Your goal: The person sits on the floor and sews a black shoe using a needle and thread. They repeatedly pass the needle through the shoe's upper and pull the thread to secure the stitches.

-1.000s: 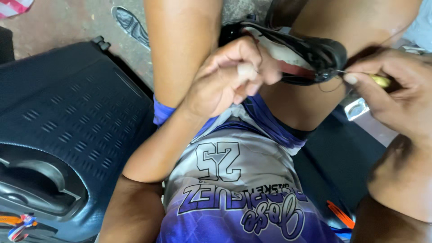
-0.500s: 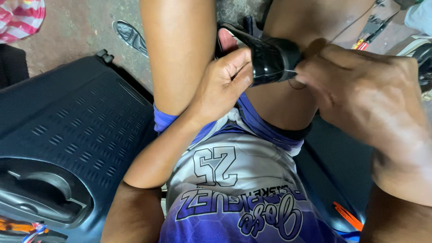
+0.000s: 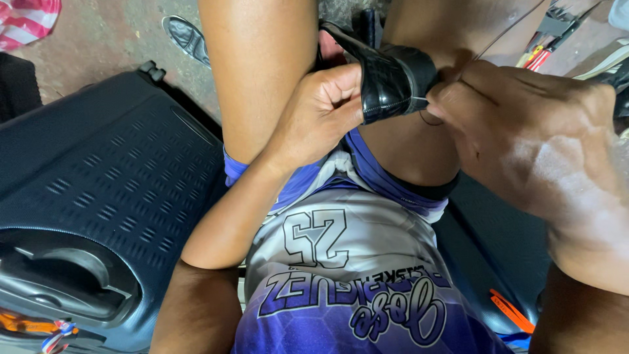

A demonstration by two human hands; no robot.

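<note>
- Person seated, knees up; black leather shoe (image 3: 386, 78) held between the thighs, above the lap.
- Left hand (image 3: 321, 111): fingers curled tight around the shoe's side, steadying it.
- Right hand (image 3: 524, 131): fingers pressed together, pinching a thin thread (image 3: 504, 36) at the shoe's edge; any needle is hidden.
- Thread runs taut up and away from the shoe. Stitching looks under way; how much of the seam is closed I cannot tell from here.
- No work surface: dark hard-shell suitcase (image 3: 98, 196) at the person's left, bare concrete floor (image 3: 111, 39) beyond, a second shoe (image 3: 187, 39) lying on it, striped cloth (image 3: 29, 23) in the corner.
</note>
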